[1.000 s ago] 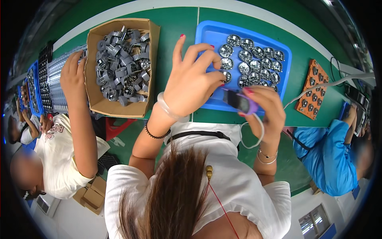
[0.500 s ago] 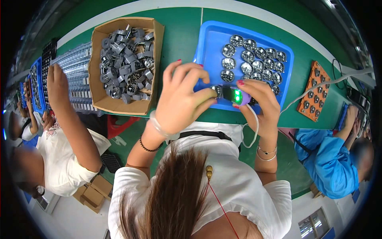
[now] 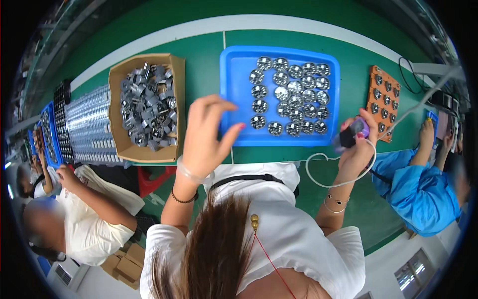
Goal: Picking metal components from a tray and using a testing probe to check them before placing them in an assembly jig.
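My left hand (image 3: 204, 137) hovers at the left edge of a blue tray (image 3: 234, 74). Its thumb and fingers are spread, with nothing between them. Shiny round faceted pieces (image 3: 282, 93) stand in rows inside the tray. To the right of the tray, my right hand (image 3: 356, 155) grips a small purple and black handheld device (image 3: 347, 136), which is blurred at its tip. A white cable (image 3: 318, 185) loops from the device below the wrist.
Left of the tray, a cardboard box (image 3: 180, 94) holds many grey round parts with metal pins. Clear plastic trays (image 3: 92, 124) are stacked beyond it. An orange board (image 3: 372, 92) with round parts lies at right. Co-workers sit on both sides, one in a blue sleeve (image 3: 398, 174).
My left hand has let go of a shiny round piece and drawn back left. My right hand has carried the device rightward, off the tray. The device's green light no longer shows.
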The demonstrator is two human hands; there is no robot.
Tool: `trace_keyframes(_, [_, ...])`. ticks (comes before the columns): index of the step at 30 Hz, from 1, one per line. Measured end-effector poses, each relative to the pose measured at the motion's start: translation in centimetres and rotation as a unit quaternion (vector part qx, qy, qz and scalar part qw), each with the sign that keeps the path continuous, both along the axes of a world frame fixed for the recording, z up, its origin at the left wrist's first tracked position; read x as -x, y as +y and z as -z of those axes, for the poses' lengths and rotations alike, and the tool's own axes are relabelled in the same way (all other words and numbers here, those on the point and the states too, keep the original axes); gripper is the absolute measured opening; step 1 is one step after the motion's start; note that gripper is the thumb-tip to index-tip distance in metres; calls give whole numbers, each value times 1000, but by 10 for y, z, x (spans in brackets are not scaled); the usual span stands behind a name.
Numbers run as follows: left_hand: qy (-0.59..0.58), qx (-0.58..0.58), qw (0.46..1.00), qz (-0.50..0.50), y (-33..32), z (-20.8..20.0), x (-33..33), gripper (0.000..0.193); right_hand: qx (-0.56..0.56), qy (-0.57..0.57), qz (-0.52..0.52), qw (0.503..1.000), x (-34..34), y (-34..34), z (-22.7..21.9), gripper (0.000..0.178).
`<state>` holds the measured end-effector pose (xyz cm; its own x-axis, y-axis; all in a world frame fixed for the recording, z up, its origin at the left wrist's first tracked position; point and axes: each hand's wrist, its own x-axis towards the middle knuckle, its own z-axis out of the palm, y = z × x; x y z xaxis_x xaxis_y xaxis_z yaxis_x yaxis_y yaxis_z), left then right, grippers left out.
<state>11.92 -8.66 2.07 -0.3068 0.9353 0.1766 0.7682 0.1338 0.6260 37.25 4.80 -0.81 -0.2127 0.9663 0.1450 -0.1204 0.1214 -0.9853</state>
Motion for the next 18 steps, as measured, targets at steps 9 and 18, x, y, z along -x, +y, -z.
trace_keyframes(9, [-200,118,968,-90,-10,13,-1,27,102,-243,-84,961,-6,3,6,29])
trace_keyframes(18, [-387,76,916,-68,28,-9,44,22,105,-124,-76,984,22,29,-8,28])
